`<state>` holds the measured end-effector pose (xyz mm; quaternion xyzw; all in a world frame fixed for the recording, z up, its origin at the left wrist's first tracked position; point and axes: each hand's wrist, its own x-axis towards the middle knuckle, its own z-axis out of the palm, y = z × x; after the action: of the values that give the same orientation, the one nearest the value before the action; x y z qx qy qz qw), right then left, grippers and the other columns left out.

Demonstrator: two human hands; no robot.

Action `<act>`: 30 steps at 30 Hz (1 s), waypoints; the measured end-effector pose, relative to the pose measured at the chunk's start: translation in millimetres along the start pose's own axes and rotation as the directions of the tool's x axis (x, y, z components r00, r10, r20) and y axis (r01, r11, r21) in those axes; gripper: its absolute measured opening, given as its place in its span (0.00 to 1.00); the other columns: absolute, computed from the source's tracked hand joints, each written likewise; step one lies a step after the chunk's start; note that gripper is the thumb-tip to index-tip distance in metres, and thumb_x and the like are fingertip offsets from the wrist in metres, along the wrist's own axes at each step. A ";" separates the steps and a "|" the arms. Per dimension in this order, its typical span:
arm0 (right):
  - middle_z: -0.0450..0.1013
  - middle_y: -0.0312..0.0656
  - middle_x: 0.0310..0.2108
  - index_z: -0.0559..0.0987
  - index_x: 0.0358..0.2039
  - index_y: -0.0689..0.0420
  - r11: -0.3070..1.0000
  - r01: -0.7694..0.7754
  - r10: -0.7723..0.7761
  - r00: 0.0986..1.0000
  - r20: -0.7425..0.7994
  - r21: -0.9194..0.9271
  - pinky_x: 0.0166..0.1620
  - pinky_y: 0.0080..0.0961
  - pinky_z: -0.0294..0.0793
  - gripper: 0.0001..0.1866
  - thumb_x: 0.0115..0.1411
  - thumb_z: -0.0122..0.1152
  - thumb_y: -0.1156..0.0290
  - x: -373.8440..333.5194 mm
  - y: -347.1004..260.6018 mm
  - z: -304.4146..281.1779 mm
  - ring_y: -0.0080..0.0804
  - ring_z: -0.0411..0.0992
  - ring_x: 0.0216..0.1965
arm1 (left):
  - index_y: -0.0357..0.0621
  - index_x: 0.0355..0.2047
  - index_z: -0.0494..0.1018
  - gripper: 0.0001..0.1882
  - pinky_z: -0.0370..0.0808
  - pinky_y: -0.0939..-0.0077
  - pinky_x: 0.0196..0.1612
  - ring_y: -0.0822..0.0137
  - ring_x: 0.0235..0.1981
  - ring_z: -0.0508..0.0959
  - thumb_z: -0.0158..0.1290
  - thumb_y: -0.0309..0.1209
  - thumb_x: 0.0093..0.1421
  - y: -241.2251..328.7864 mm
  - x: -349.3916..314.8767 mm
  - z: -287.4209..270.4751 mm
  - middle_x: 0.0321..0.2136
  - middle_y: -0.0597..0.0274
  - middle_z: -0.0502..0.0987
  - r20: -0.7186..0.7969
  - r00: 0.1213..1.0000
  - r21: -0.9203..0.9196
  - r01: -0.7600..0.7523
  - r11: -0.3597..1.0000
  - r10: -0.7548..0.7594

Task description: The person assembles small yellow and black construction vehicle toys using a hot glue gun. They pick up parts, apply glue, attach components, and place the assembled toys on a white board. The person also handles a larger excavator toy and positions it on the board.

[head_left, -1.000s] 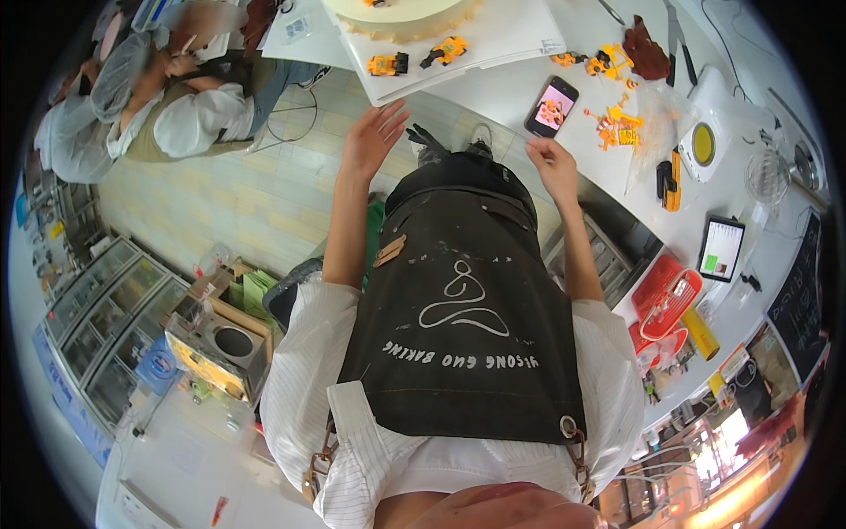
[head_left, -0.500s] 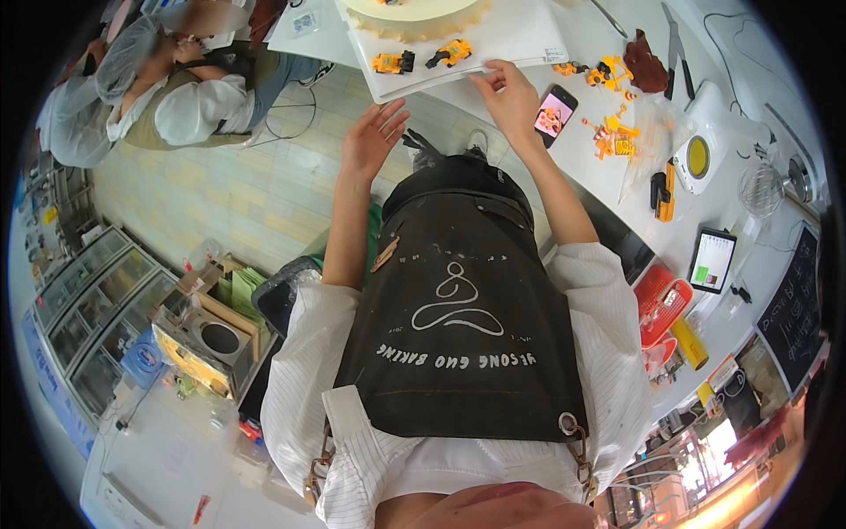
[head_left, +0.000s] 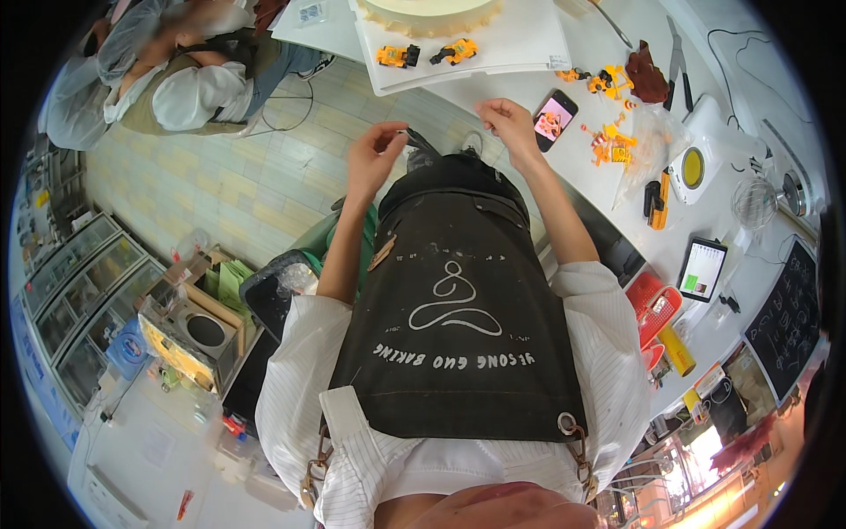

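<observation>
Fingers [head_left: 486,108] bent — right hand [head_left: 511,128] near phone [head_left: 556,120], left hand [head_left: 374,160] apart.

Yellow-and-black toy vehicles [head_left: 397,55], cream cake [head_left: 429,16], white board [head_left: 520,40], black apron [head_left: 463,392] printed in white, white pinstriped shirt [head_left: 295,370]

Pale round cake [head_left: 432,16] sits on a white board [head_left: 520,44]

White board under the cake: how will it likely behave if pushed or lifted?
The white board probably feels heavy for its thinness, since the cake rests on it. Its flat shape suggests it would slide rather than roll. Tilting might send the yellow toy vehicles near its edge sliding or rolling.
</observation>
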<state>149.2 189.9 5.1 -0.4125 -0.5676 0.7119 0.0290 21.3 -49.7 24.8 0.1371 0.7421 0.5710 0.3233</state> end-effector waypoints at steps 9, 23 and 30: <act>0.78 0.33 0.36 0.80 0.43 0.58 0.954 0.053 -0.111 0.977 0.182 0.296 0.41 0.18 0.70 0.09 0.64 0.57 0.71 -24.7 14.6 17.9 0.18 0.73 0.37 | 0.52 0.45 0.82 0.24 0.71 0.59 0.54 0.55 0.51 0.75 0.71 0.35 0.45 93.3 -3.2 81.2 0.44 0.64 0.79 0.438 0.622 0.236 -0.776 0.585 0.649; 0.79 0.38 0.36 0.80 0.45 0.61 0.938 0.296 -0.340 0.889 0.307 0.180 0.42 0.19 0.75 0.10 0.65 0.55 0.74 -33.4 18.9 15.1 0.20 0.75 0.37 | 0.51 0.31 0.83 0.10 0.75 0.65 0.46 0.61 0.42 0.79 0.68 0.27 0.45 68.0 -4.3 99.4 0.36 0.70 0.81 0.470 0.457 0.029 -0.863 0.504 0.755; 0.80 0.36 0.30 0.84 0.41 0.58 0.940 0.258 -0.260 0.965 0.023 -0.224 0.38 0.21 0.75 0.09 0.63 0.65 0.68 -17.7 10.9 -17.2 0.20 0.76 0.33 | 0.44 0.29 0.83 0.06 0.78 0.70 0.40 0.59 0.36 0.82 0.69 0.27 0.51 40.7 -8.8 35.0 0.30 0.62 0.82 0.205 0.844 0.144 -0.527 0.838 0.496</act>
<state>176.1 190.5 5.6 -0.3373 -0.6937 0.6317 0.0773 43.5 -15.5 60.9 0.4069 0.7020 0.5485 0.2019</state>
